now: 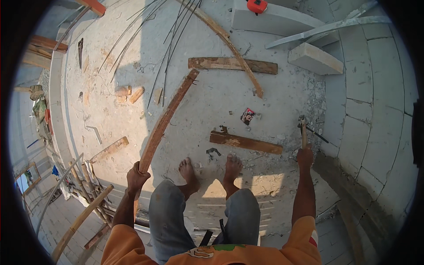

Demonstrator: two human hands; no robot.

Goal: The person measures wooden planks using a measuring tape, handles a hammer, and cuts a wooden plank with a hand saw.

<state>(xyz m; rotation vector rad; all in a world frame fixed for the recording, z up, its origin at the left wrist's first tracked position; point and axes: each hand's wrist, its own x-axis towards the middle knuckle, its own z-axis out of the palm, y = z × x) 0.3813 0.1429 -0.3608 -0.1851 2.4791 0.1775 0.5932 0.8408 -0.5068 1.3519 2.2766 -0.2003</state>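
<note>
My left hand (136, 176) grips the near end of a long brown wooden plank (165, 118) that reaches away across the concrete slab, with a nail sticking out near its far end. My right hand (305, 156) is closed on the wooden handle of a claw hammer (303, 128), its head pointing away, close to the white block wall (375, 115). My bare feet (210, 170) stand on the slab between the two hands.
Short planks (245, 142) (232, 64) lie ahead, with a curved strip of wood, thin steel rods (170, 39), loose white blocks (315, 58) and an orange tape measure (256, 5). The slab edge drops off at left, where bamboo poles (81, 221) lean.
</note>
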